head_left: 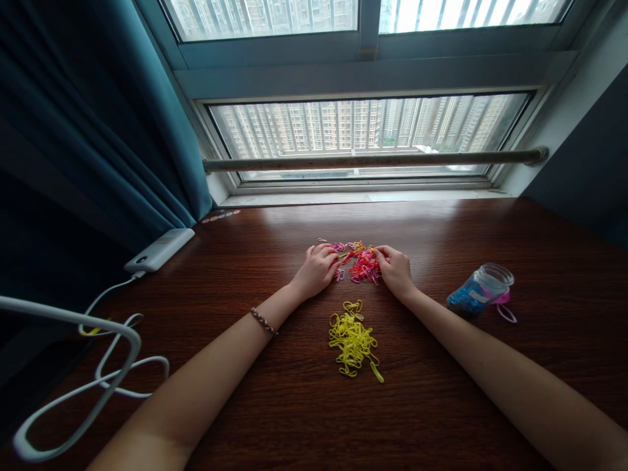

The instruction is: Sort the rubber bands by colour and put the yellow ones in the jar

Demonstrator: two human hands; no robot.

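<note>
A loose pile of red, pink and purple rubber bands [364,267], with a few yellow ones among them, lies on the dark wooden table. At its left edge rests my left hand [320,267], palm down, fingers slightly apart and touching the bands. On the right side, my right hand [394,267] has its thumb and forefinger pinched together at the pile's upper edge. A yellowish rubber band shows right at those fingertips. Nearer to me, between my forearms, sits a separate heap of yellow rubber bands [352,341]. A beaded bracelet [263,321] circles my left wrist.
A clear jar [481,290] with blue contents lies tipped on its side beyond my right forearm, a pink piece beside it. At left are a white power bank [161,250] and a looped white cable [115,376]. A blue curtain [122,118] and a barred window border the table.
</note>
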